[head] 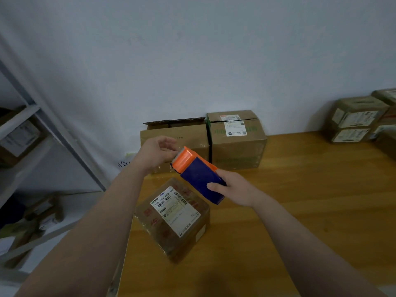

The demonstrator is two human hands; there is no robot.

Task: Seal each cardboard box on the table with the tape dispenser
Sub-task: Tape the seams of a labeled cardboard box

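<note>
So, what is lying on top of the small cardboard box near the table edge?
A white shipping label with barcodes lies on top of the small cardboard box, under glossy clear tape. Red print shows around the label. The tape dispenser is held above the box, not on it. What is inside cannot be seen.

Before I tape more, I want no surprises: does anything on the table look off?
Yes. The box at the back left has a flap standing up, so it is still open. The small box nearest you sits skewed, right at the table's left edge.
</note>
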